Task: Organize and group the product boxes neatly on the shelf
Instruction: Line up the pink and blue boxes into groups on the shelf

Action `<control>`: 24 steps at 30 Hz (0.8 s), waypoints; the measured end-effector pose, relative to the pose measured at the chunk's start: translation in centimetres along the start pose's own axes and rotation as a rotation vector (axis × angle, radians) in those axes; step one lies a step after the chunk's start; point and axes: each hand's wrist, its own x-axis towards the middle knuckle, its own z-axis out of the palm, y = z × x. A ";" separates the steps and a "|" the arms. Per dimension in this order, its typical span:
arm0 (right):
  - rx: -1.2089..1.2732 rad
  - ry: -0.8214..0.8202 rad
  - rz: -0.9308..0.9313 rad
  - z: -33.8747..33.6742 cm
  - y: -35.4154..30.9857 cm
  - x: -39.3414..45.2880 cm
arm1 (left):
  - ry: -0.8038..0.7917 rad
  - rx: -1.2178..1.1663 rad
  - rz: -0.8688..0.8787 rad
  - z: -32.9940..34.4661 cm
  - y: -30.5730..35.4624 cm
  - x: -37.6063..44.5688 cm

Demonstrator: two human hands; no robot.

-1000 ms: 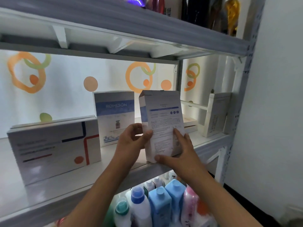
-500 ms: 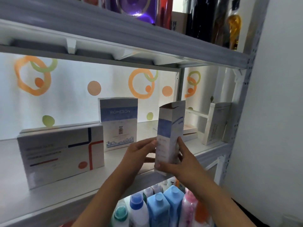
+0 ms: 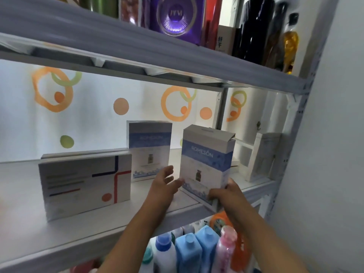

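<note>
My right hand grips the lower right corner of a white and blue ROMESON box, front face toward me, upright at the front of the white shelf. My left hand is open beside the box's left edge, fingers spread, thumb near the box. A matching ROMESON box stands further back on the left. A wide white box with red and blue lines stands at the left. A white box stands upright at the far right.
A flat box lies behind the held box. The upper shelf carries a purple box and dark bottles. Below, several detergent bottles stand in blue, white, pink and orange. A white wall closes the right side.
The held box has been turned from its printed back through its narrow side to its front. My left hand has let go and opened beside it. The camera has tilted upward.
</note>
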 end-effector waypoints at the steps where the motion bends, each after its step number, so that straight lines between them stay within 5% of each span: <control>1: 0.020 -0.001 0.007 -0.1 0.0 0.4 | 0.026 0.028 -0.013 0.1 -0.1 0.1; 7: -0.041 -0.010 -0.054 -0.4 -0.9 2.3 | 0.064 -0.058 -0.017 -0.3 -1.4 1.3; 11: -0.073 -0.029 -0.117 0.2 0.0 3.5 | 0.203 0.190 0.123 0.3 -1.5 0.5; 17: -0.124 -0.095 -0.267 2.5 1.2 5.1 | 0.499 0.199 0.262 0.7 -1.2 -0.1; 24: -0.295 -0.027 -0.318 4.1 1.6 5.9 | 0.626 0.247 0.201 1.3 -0.8 -0.1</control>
